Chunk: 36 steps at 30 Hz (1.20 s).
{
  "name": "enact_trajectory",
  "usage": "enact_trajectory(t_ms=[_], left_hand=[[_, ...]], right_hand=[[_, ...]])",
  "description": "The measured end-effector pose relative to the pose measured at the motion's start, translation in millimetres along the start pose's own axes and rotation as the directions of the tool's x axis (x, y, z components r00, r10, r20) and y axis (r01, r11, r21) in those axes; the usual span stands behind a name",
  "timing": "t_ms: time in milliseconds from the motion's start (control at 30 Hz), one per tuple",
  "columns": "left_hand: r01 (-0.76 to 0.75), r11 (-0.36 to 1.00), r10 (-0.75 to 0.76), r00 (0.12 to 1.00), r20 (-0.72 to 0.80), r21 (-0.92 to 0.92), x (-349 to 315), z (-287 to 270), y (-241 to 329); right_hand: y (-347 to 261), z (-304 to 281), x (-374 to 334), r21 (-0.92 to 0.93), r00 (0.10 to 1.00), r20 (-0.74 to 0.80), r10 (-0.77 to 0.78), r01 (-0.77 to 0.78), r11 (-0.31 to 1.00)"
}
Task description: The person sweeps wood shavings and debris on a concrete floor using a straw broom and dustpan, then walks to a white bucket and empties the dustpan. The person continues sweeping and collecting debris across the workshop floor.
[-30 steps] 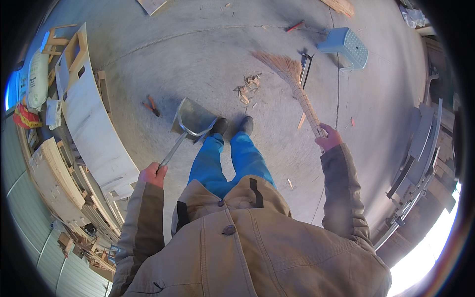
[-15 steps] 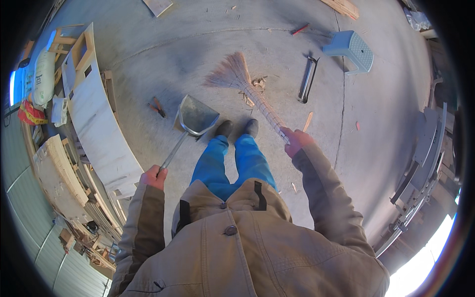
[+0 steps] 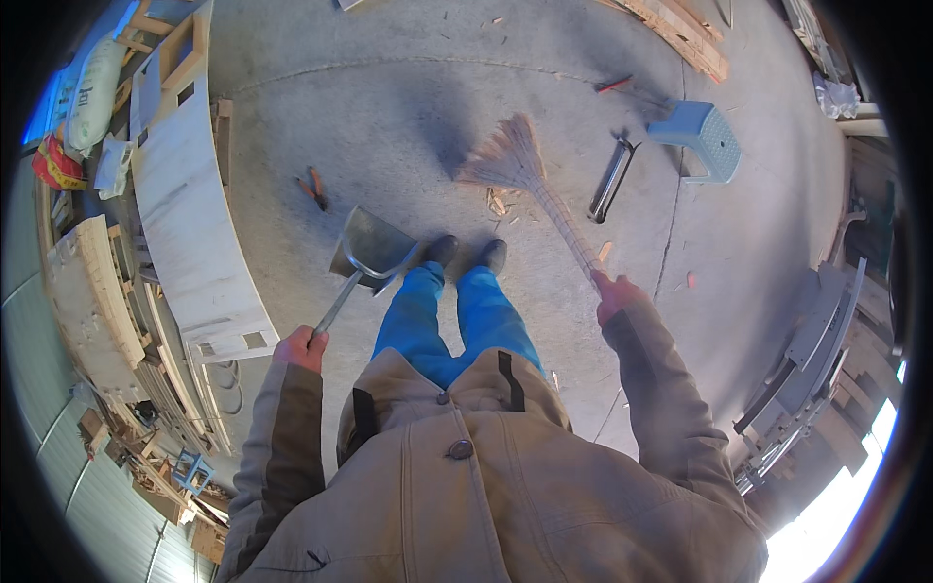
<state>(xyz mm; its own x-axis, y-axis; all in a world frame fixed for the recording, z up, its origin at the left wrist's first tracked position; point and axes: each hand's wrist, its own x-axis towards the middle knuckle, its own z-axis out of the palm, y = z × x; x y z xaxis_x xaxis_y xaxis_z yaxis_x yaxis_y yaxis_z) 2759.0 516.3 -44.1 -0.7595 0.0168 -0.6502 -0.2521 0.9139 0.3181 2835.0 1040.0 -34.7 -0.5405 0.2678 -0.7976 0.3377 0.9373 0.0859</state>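
My left hand [image 3: 302, 349] is closed round the handle of a grey metal dustpan [image 3: 374, 243], whose pan is in front of my left shoe. In my right hand [image 3: 620, 296] is the handle end of a straw broom [image 3: 564, 219], its bristles fanned out ahead and to the left. Beside the bristles lies a small heap of wood scraps [image 3: 497, 202], partly covered by the broom. Whether the bristles touch the floor I cannot tell. A pair of pliers with orange handles [image 3: 314, 187] rests on the concrete beyond the dustpan.
A pale blue plastic stool [image 3: 708, 141] stands at the far right, near a long dark metal tool [image 3: 612, 180] and a red-handled item [image 3: 614, 85]. Wooden planks [image 3: 680, 39] lie farther off. Leaning boards [image 3: 190, 204] line the left; metal parts [image 3: 816, 330] are stacked at right.
My right hand and the broom have moved to the right, uncovering more of the scraps. The dustpan has tipped and shifted slightly nearer. The floor things have shifted in view.
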Motion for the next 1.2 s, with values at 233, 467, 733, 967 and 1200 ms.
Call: enact_trajectory(t_ms=[233,467,733,967,1200], left_hand=[[-0.005,0.999,0.003,0.999,0.052,0.048,10,-1,10],[-0.086,0.995,0.078,0.988,0.132,0.056,27,-7,51],[-0.301,0.924,0.262,0.948,0.183,0.237,46,-1,108],[-0.409,0.882,0.361,0.906,0.223,0.234,54,-2,157],[-0.468,0.858,0.434,0.881,0.187,0.213,56,-4,201]], right_hand=[[53,18,-68,0.106,0.988,0.013,0.153,-0.154,0.982],[87,73,-74,0.494,0.965,-0.023,0.260,-0.215,0.842],[111,111,10,0.856,0.914,-0.029,0.405,-0.186,0.482],[65,132,91,0.896,0.910,0.080,0.407,-0.245,0.371],[43,173,18,0.851,0.952,0.140,0.271,-0.256,0.459]])
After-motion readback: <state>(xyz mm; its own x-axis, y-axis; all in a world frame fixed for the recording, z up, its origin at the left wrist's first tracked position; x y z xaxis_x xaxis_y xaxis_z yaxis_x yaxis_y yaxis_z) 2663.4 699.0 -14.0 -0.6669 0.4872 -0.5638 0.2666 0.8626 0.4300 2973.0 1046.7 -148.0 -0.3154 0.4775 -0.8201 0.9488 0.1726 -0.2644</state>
